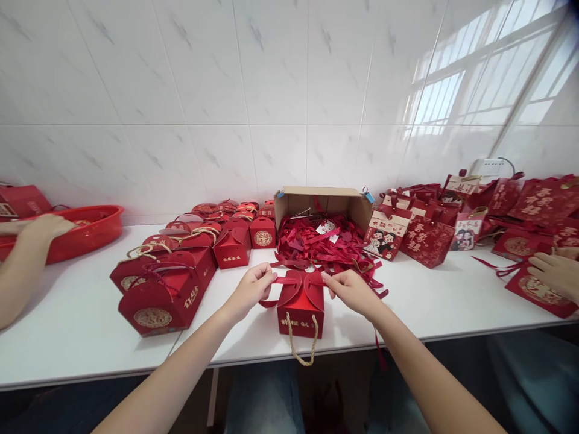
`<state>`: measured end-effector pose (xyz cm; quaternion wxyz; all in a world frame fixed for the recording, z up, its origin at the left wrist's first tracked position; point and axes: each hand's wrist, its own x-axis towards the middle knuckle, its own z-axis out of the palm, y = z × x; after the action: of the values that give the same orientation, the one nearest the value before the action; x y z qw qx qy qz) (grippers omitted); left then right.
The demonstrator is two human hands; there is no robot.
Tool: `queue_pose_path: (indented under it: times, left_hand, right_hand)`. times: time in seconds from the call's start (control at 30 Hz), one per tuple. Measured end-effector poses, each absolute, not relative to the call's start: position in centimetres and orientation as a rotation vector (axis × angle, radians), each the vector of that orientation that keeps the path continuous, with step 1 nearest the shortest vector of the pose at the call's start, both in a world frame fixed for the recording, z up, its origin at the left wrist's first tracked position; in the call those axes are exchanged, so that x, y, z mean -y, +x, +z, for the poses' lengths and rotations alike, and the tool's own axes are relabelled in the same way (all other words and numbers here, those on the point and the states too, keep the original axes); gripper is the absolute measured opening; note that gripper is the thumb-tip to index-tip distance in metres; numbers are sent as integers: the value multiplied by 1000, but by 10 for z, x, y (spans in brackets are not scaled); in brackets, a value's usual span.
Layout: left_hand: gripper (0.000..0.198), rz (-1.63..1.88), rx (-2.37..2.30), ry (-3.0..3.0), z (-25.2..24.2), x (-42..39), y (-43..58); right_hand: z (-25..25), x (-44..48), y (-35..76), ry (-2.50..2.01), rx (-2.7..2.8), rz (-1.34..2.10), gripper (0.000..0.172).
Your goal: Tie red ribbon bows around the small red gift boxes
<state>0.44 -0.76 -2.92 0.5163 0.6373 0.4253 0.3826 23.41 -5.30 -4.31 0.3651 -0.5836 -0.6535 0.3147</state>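
A small red gift box (300,313) with gold lettering stands at the table's front edge, its curved top flaps drawn together. A twisted rope handle (302,355) hangs down its front over the edge. A red ribbon (286,280) runs through the flaps at the top. My left hand (256,283) pinches the ribbon on the left side, and a loose tail dangles below it. On the other side, my right hand (348,289) pinches the ribbon close to the right flap. Both hands are just above the table, level with the box top.
Behind the box, a cardboard carton (322,196) spills red ribbons (312,241). Several red gift boxes (158,295) stand left, several red bags (427,241) right. A red basin (97,226) and a person's hand (47,232) are far left; another person's hand (556,274) is far right.
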Motion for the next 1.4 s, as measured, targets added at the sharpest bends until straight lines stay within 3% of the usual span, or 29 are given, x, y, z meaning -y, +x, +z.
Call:
queue_pose_path:
  times: [0.13,0.37,0.53,0.7,1.07,1.4]
  left_hand:
    - [35,905,-1071,1574,-35,8,-5]
    - [36,981,-1107,1629,-25,6,-10]
    - [37,1038,-1116,1672,-25,4,-9]
    - [41,1034,-1126,1694,-29,3,-12]
    - [40,1012,-1105,1694,-27,7,-8]
    - [38,1041,-1105,1679,-17,6,-7]
  right_hand:
    - [-50,51,239,-1498,1708,786,57]
    - [-39,57,243,-1377,1658,678,36]
    - [-31,60,244,-1432,1633,682,39]
    - [-29,62,244,-1356,1750,582,27]
    - [-29,58,243,-1460,1508,831,46]
    - [-32,53,235,-1103,1077,1335,31]
